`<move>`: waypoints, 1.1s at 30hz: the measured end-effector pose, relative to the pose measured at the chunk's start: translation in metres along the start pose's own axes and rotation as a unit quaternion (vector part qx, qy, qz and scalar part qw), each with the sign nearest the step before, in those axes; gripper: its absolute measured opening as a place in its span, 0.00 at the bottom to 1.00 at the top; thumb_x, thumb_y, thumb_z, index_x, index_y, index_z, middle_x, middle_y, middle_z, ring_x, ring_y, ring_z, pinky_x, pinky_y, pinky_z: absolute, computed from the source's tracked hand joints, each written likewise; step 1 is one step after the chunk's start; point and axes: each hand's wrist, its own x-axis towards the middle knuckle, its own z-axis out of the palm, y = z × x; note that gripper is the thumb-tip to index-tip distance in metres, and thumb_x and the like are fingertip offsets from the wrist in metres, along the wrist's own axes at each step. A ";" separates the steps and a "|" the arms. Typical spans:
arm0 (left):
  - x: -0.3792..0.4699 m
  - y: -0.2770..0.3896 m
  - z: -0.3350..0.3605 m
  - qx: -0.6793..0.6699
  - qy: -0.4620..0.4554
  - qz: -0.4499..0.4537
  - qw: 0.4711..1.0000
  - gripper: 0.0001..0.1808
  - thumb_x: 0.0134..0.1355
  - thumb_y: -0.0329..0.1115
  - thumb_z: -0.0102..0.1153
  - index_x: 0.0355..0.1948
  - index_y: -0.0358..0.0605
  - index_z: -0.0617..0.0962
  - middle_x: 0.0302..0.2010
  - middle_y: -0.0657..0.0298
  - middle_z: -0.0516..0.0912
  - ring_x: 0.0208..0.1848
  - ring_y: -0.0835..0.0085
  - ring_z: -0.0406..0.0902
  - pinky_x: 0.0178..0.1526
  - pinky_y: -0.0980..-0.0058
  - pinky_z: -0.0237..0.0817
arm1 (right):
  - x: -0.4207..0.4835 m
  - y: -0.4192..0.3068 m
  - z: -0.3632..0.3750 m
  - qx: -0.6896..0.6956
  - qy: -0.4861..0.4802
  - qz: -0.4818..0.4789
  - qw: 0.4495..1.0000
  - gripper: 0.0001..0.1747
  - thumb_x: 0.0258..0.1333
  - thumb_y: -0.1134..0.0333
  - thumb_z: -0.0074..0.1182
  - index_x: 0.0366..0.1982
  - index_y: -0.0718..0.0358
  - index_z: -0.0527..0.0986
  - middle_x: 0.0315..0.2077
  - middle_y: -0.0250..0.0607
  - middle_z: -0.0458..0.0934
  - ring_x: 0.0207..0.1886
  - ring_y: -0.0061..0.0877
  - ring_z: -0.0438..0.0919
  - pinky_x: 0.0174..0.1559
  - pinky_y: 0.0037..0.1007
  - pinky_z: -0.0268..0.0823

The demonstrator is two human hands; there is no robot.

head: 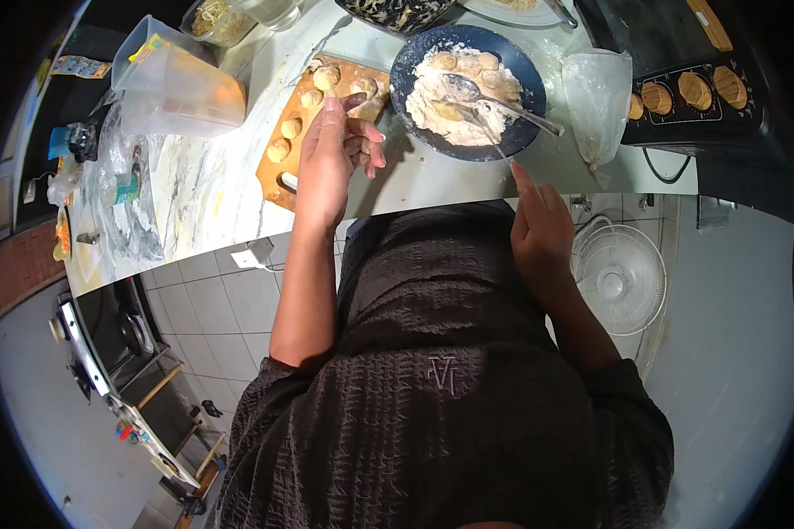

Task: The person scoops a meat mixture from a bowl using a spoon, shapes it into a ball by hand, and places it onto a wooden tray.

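A dark blue plate (pixel 399 99) holds white flour (pixel 430 112), several dough balls (pixel 488 78) and two metal spoons. My right hand (pixel 542 211) grips the thin handle of one spoon (pixel 493 135), its bowl down in the flour. The other spoon (pixel 526 116) rests across the plate with its handle over the rim. My left hand (pixel 344 142) is raised over the wooden cutting board (pixel 274 175), fingers spread and dusted with flour, with nothing seen in it. Several dough balls (pixel 278 150) lie on the board, some partly hidden behind that hand.
A clear plastic container (pixel 178 92) and plastic bags (pixel 129 192) are at the left. A clear bag (pixel 597 106) lies between the plate and a black appliance with wooden knobs (pixel 695 91). A black tray of food (pixel 397 13) stands behind. Below right is a white fan (pixel 618 281).
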 end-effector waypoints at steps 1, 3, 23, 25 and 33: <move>0.000 -0.002 0.000 -0.003 0.002 -0.009 1.000 0.35 0.77 0.57 0.33 0.60 0.30 0.70 0.29 0.61 0.77 0.27 0.74 0.73 0.31 0.75 0.60 | 0.001 -0.002 -0.001 0.003 -0.003 0.006 1.000 0.28 0.55 0.81 0.53 0.60 0.64 0.72 0.31 0.45 0.73 0.34 0.41 0.75 0.36 0.40 0.70; 0.002 -0.003 -0.001 -0.004 0.000 -0.012 1.000 0.35 0.77 0.57 0.33 0.60 0.30 0.70 0.29 0.61 0.77 0.28 0.74 0.73 0.31 0.75 0.60 | 0.001 -0.004 -0.002 0.004 -0.007 0.013 1.000 0.28 0.55 0.81 0.53 0.60 0.64 0.73 0.31 0.45 0.73 0.34 0.40 0.75 0.37 0.40 0.70; 0.012 -0.006 0.004 0.001 -0.021 -0.031 0.999 0.35 0.77 0.57 0.32 0.59 0.30 0.71 0.29 0.61 0.76 0.27 0.74 0.73 0.31 0.74 0.61 | 0.001 -0.002 0.007 0.030 0.035 0.007 0.999 0.29 0.52 0.83 0.54 0.58 0.63 0.75 0.29 0.45 0.72 0.33 0.40 0.75 0.36 0.39 0.70; 0.012 -0.005 0.004 0.008 -0.016 -0.036 0.999 0.35 0.77 0.56 0.32 0.59 0.30 0.71 0.29 0.61 0.76 0.27 0.73 0.73 0.31 0.74 0.61 | 0.001 -0.002 0.008 0.034 0.046 0.006 0.998 0.29 0.52 0.83 0.54 0.58 0.63 0.75 0.29 0.45 0.72 0.32 0.40 0.75 0.36 0.39 0.69; 0.015 -0.005 0.004 0.017 -0.015 -0.045 0.999 0.35 0.77 0.56 0.31 0.59 0.30 0.71 0.30 0.61 0.77 0.27 0.74 0.73 0.30 0.74 0.61 | 0.001 0.001 0.008 0.039 0.044 0.015 0.998 0.29 0.51 0.83 0.54 0.57 0.64 0.76 0.28 0.44 0.71 0.31 0.39 0.75 0.35 0.39 0.70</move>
